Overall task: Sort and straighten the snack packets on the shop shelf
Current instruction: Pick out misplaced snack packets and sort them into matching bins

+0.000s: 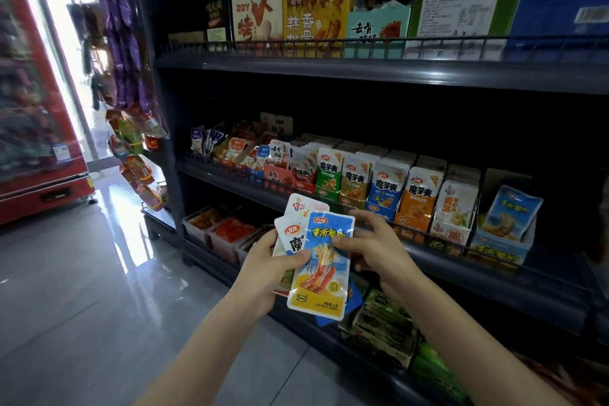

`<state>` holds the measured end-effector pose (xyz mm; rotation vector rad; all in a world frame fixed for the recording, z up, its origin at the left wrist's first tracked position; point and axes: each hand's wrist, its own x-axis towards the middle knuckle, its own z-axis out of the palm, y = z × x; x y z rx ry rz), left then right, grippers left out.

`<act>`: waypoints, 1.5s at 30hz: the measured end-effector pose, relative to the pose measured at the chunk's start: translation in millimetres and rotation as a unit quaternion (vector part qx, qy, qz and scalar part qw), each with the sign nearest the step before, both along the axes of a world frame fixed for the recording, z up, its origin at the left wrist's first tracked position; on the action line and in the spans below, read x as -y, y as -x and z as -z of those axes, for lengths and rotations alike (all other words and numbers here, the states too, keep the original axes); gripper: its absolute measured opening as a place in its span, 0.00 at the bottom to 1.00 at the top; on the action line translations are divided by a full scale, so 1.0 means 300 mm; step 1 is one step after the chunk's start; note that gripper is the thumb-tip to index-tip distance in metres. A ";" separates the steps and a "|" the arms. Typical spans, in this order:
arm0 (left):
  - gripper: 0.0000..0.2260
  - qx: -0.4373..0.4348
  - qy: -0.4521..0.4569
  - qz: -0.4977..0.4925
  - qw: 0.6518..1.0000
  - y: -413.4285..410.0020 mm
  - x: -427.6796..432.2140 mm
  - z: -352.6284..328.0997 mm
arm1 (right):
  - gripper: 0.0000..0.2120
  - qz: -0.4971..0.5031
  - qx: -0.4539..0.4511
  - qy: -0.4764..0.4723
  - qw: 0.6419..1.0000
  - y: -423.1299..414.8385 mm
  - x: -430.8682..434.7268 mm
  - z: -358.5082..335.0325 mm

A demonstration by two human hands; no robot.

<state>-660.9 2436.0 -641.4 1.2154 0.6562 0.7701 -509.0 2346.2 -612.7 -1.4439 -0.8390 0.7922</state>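
My left hand (268,269) grips a fanned stack of snack packets in front of the middle shelf (461,260). The front one is a blue and yellow packet (321,273) with a crab-stick picture. Behind it are a white and blue packet (290,237) and a white packet with an orange logo (301,206). My right hand (369,244) pinches the blue and yellow packet's right edge with thumb and fingers. On the shelf behind stand rows of upright packets in display boxes (385,184). At the right end is a box of matching blue packets (509,214).
The top shelf (362,64) carries large cartons behind a wire rail. The bottom shelf holds plastic tubs of red snacks (227,231) and green boxes (385,323). Hanging snack strips (131,128) drape the shelf's left end. A red cooler (36,109) stands at the left across the tiled floor.
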 end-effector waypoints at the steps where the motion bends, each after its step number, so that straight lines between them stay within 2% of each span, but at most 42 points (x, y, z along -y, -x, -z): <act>1: 0.15 0.005 0.003 -0.001 1.000 0.016 0.007 -0.001 | 0.22 -0.014 -0.003 -0.005 1.000 0.011 0.000 -0.002; 4: 0.12 0.046 0.045 0.002 0.998 0.065 0.011 0.007 | 0.18 -0.026 -0.012 -0.008 1.000 0.044 -0.010 0.013; 7: 0.09 0.065 0.072 -0.040 0.994 0.113 -0.016 0.040 | 0.15 0.017 -0.049 -0.011 0.999 0.047 -0.025 0.051; 11: 0.12 0.053 0.057 -0.114 0.990 0.180 -0.077 0.092 | 0.15 0.070 -0.065 -0.021 0.995 0.018 -0.021 0.094; 15: 0.14 0.046 0.044 -0.100 0.993 0.160 -0.104 0.123 | 0.16 0.130 -0.069 -0.038 0.988 -0.066 0.053 0.118; 20: 0.10 0.043 0.037 -0.021 0.998 -0.063 -0.026 0.096 | 0.15 0.220 -0.044 -0.043 0.974 -0.256 0.227 0.125; 26: 0.14 0.033 0.051 0.034 0.998 -0.426 0.098 0.038 | 0.15 0.334 0.000 -0.061 0.941 -0.524 0.387 0.083; 34: 0.13 0.029 0.003 0.074 0.997 -0.818 0.108 -0.053 | 0.20 0.403 0.097 -0.122 0.902 -0.914 0.360 -0.012; 37: 0.12 0.031 -0.016 0.080 0.996 -0.922 0.085 -0.073 | 0.17 0.420 0.137 -0.152 0.884 -1.016 0.330 -0.008; 39: 0.13 0.028 -0.022 0.084 0.996 -0.974 0.070 -0.077 | 0.15 0.408 0.156 -0.134 0.890 -1.062 0.299 0.018; 42: 0.13 0.018 -0.026 0.090 0.995 -1.028 0.051 -0.069 | 0.16 0.390 0.203 -0.036 0.897 -1.109 0.248 0.084; 45: 0.13 0.012 -0.021 0.092 0.995 -1.057 0.036 -0.051 | 0.17 0.387 0.318 0.076 0.862 -1.130 0.215 0.135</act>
